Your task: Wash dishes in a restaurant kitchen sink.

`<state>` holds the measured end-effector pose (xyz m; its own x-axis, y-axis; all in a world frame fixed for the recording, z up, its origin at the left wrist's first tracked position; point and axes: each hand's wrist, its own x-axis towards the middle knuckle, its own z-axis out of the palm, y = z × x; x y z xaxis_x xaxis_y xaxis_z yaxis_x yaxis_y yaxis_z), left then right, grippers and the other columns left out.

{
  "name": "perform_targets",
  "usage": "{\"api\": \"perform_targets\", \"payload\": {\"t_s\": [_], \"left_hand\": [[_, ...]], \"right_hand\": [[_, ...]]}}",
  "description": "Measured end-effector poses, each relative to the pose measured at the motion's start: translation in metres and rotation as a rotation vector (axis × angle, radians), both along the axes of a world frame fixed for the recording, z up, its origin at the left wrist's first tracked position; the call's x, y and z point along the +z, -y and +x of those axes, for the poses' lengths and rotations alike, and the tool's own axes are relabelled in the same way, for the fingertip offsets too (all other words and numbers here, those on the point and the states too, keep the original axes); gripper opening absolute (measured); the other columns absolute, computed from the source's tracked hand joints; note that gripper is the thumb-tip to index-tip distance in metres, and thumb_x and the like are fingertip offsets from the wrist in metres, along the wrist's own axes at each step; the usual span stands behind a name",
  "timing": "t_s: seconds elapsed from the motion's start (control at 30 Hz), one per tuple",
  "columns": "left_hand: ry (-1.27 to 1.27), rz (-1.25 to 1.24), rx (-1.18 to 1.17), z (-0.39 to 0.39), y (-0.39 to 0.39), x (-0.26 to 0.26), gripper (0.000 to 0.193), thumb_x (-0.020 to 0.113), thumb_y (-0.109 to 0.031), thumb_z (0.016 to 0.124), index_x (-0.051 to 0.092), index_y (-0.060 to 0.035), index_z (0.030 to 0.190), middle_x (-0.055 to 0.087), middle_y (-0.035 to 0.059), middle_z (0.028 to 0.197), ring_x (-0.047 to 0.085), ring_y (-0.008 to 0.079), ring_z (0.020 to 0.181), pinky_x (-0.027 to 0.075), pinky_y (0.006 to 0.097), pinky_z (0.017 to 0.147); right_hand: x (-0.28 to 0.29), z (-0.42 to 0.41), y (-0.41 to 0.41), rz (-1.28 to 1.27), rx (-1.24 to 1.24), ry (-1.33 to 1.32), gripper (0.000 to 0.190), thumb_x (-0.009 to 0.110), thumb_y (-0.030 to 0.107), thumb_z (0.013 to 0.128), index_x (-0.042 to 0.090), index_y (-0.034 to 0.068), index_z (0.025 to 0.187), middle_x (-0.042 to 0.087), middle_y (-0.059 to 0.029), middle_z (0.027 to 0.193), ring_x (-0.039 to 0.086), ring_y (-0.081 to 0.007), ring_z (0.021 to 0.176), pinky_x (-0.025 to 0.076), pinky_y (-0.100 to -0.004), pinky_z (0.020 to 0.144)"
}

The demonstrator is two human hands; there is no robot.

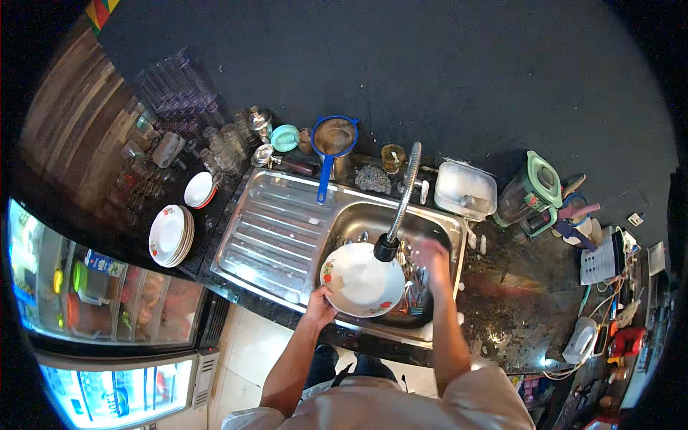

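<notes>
My left hand [321, 306] grips the near-left rim of a white plate [368, 282] with red flower prints. The plate is held over the left part of a stainless steel sink basin [441, 228], beneath the black spray head [386, 248] of a flexible metal faucet [407, 188]. To the right of the faucet, my right hand [431, 257] is blurred above the basin. Its fingers are too smeared to tell their pose or whether they hold anything. Spoons, forks and other cutlery [413, 293] lie in the basin, partly hidden by the plate.
Left of the basin is a ribbed drainboard [274, 231]; beyond it stand stacked plates [169, 235] and small bowls [199, 189]. Along the back are a blue-handled strainer [334, 137], a steel scouring pad [372, 179], a plastic tub [465, 188] and a blender jug [529, 193].
</notes>
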<state>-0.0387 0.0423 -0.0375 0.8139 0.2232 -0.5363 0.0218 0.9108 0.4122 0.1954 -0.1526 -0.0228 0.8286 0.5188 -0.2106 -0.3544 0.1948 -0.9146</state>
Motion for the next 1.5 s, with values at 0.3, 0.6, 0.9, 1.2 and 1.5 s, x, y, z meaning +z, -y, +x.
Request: {"api": "perform_targets", "payload": {"t_s": [0.3, 0.6, 0.9, 1.2, 1.5], "left_hand": [[0.052, -0.083, -0.137, 0.031, -0.012, -0.02, 0.054, 0.041, -0.024, 0.072, 0.046, 0.0002, 0.12, 0.054, 0.0143, 0.116, 0.05, 0.0301, 0.109, 0.036, 0.0428, 0.097], [-0.203, 0.061, -0.272, 0.035, -0.016, -0.011, 0.048, 0.043, -0.022, 0.067, 0.052, 0.0002, 0.109, 0.058, 0.0131, 0.103, 0.056, 0.0268, 0.095, 0.045, 0.0377, 0.084], [-0.142, 0.057, -0.176, 0.024, -0.01, -0.014, 0.05, 0.046, -0.015, 0.066, 0.05, 0.001, 0.113, 0.059, 0.0127, 0.101, 0.055, 0.027, 0.096, 0.044, 0.0362, 0.086], [-0.043, 0.223, -0.203, 0.056, 0.009, -0.015, 0.066, 0.046, 0.009, 0.064, 0.041, -0.0131, 0.126, 0.054, 0.0083, 0.111, 0.057, 0.0218, 0.095, 0.051, 0.0374, 0.072], [-0.023, -0.132, -0.133, 0.068, -0.01, -0.009, 0.044, 0.04, -0.037, 0.088, 0.047, -0.0063, 0.119, 0.055, 0.0116, 0.112, 0.052, 0.0285, 0.106, 0.042, 0.0479, 0.09]], "right_hand": [[-0.007, -0.033, -0.001, -0.324, -0.294, 0.52, 0.017, 0.062, 0.003, 0.072, 0.06, 0.002, 0.089, 0.061, -0.0065, 0.082, 0.058, -0.0181, 0.074, 0.047, -0.0282, 0.07], [0.029, 0.096, -0.162, -0.8, 0.279, 1.418, 0.056, 0.062, 0.012, 0.068, 0.045, 0.01, 0.121, 0.042, -0.0259, 0.123, 0.049, -0.0417, 0.104, 0.041, -0.0445, 0.089], [0.008, 0.067, -0.141, -0.36, 0.26, 0.905, 0.033, 0.066, 0.018, 0.071, 0.057, 0.002, 0.098, 0.058, -0.0183, 0.085, 0.057, -0.0321, 0.082, 0.047, -0.039, 0.074], [-0.024, -0.07, -0.084, -0.476, 0.351, 0.586, 0.044, 0.059, 0.019, 0.072, 0.051, 0.01, 0.114, 0.055, -0.0195, 0.108, 0.051, -0.0347, 0.105, 0.04, -0.0414, 0.089], [-0.019, -0.097, -0.08, -0.373, 0.53, 0.538, 0.025, 0.05, 0.006, 0.066, 0.06, 0.007, 0.089, 0.061, -0.0152, 0.091, 0.059, -0.0274, 0.082, 0.044, -0.0365, 0.078]]}}
